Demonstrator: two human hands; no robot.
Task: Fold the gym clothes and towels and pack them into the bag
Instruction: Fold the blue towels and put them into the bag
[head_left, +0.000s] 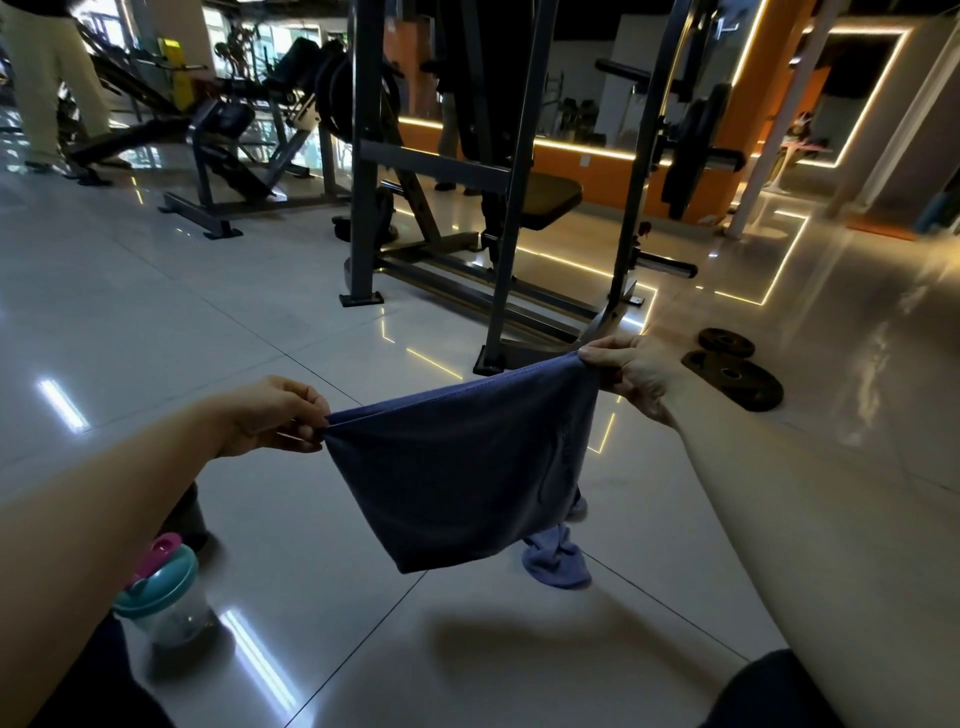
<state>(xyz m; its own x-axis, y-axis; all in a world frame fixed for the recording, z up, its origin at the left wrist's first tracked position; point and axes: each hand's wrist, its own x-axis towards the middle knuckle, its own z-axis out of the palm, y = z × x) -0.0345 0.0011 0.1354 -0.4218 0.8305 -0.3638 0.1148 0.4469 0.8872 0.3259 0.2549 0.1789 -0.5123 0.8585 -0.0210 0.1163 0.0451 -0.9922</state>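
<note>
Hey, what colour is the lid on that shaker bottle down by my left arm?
Teal, with a pink flip cap; the head view shows the shaker bottle best.

Blue cloth (457, 478) held up in the air, second cloth on the floor.
Dark blue, doubled over so two hemmed edges run along the top; the top corners are pinched by the left hand (270, 415) and right hand (631, 374), right corner higher, body hanging slack to a rounded bottom. Lighter crumpled blue cloth (556, 564) lies on the tile floor, partly hidden behind the hanging one's lower right.
</note>
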